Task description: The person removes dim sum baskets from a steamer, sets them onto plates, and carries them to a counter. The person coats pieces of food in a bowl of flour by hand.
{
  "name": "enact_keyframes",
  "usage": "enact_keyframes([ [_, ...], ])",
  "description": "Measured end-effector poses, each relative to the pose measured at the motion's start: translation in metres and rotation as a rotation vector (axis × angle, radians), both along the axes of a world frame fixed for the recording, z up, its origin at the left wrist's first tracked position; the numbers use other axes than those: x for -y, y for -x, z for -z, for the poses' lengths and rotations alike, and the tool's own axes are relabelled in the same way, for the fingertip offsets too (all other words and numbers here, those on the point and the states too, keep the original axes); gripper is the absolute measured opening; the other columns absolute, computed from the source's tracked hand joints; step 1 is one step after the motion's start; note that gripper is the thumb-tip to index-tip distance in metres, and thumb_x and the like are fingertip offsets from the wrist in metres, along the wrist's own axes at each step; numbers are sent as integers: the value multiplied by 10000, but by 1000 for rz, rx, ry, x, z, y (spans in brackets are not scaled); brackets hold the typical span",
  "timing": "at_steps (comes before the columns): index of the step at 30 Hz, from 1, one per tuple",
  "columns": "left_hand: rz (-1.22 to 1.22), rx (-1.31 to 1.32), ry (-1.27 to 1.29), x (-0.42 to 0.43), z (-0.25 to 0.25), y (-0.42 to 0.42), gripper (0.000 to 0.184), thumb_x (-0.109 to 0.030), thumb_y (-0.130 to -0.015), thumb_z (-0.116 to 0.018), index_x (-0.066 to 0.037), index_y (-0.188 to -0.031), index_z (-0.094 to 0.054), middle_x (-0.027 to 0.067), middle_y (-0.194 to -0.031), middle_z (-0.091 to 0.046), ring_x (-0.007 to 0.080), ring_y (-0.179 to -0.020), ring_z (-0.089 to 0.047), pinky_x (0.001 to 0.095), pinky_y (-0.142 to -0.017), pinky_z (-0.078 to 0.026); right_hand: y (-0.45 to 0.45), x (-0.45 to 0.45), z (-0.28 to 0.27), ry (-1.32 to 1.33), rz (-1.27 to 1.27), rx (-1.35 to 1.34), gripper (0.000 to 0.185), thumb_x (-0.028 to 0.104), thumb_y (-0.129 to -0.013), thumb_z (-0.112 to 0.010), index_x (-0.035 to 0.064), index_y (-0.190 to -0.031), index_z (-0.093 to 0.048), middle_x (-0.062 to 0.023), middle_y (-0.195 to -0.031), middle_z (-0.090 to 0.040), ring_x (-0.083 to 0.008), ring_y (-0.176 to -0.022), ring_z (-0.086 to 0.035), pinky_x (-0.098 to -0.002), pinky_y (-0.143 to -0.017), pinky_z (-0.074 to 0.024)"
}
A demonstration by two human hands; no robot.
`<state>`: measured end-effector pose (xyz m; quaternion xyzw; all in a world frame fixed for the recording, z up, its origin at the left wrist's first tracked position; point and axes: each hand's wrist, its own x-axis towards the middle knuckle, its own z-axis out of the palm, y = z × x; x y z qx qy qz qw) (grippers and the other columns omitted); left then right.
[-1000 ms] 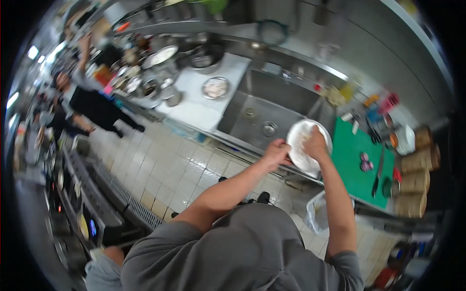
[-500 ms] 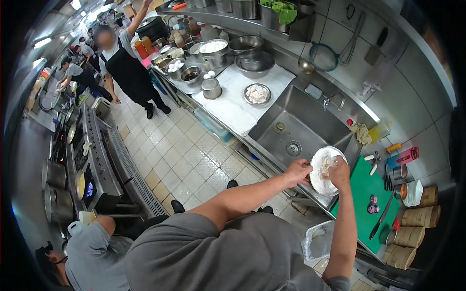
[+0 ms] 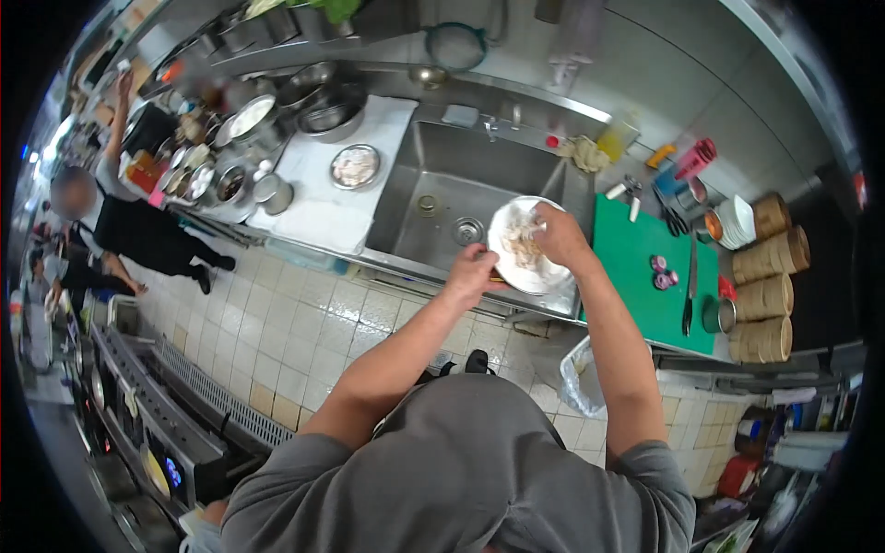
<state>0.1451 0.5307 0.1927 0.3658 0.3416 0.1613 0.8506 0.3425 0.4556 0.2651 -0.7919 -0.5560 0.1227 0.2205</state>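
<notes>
A round bowl (image 3: 530, 279) holding white powder like flour and some brownish, powder-coated food pieces (image 3: 525, 247) is held over the front right part of the sink. My left hand (image 3: 473, 276) grips its left rim, thumb on top and fingers underneath. Inside the bowl is my right hand (image 3: 562, 238), its fingers curled down into the powder and food; what lies between the fingertips is hidden. Left of the sink, a metal dish (image 3: 355, 167) with whitish coated pieces stands on a white cloth (image 3: 318, 210).
The steel sink (image 3: 433, 189) lies beyond the bowl. To the right, a green cutting board (image 3: 627, 267) carries cut purple onions (image 3: 661, 274) and a knife (image 3: 690, 295). Bamboo steamers (image 3: 761, 295) line the right edge. A lined bin (image 3: 583, 378) stands below; a co-worker (image 3: 138, 230) stands at left.
The head view has turned, so the sink and counter appear farther left and the green board more fully. My left hand still holds the bowl, and my right hand stays in the powder.
</notes>
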Motion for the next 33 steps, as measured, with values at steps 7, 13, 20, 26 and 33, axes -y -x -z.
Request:
enact_keyframes([
  [7,-17,42,2,-7,9,9,236,-117,-939,-547,-3,-1144,-519,151,-1061,-633,272,-926,-679,484,-781,-621,-30,7,-7,223,-26,169,310,47,-773,-609,0,-1074,-670,-261,-1023,-684,-433,-1000,-649,-487,-889,-519],
  [13,-27,50,-3,-8,13,10,240,-120,-942,-559,-8,-1150,-520,152,-1067,-631,270,-919,-680,483,-781,-621,-1,12,5,265,-66,122,364,60,-782,-582,-14,-1132,-652,-264,-1104,-674,-404,-1061,-646,-465,-927,-514],
  [20,-66,76,-1,0,13,14,291,-148,-938,-603,3,-1168,-511,144,-1080,-626,276,-887,-680,467,-720,-633,-13,1,29,389,-71,137,467,165,-746,-652,1,-1183,-649,-268,-1113,-674,-408,-1089,-631,-464,-949,-499],
  [26,-123,58,-21,5,28,19,329,-160,-896,-629,-20,-1179,-536,120,-1017,-633,255,-864,-689,473,-669,-627,3,1,13,147,73,63,316,93,-685,-702,-15,-977,-648,-265,-1012,-679,-446,-985,-645,-485,-865,-529],
  [33,-126,17,58,0,23,27,371,-153,-884,-645,-24,-1213,-530,107,-997,-617,234,-867,-665,464,-706,-632,11,-2,30,241,-172,372,223,86,-731,-614,-6,-929,-660,-250,-946,-683,-434,-937,-656,-505,-866,-527],
])
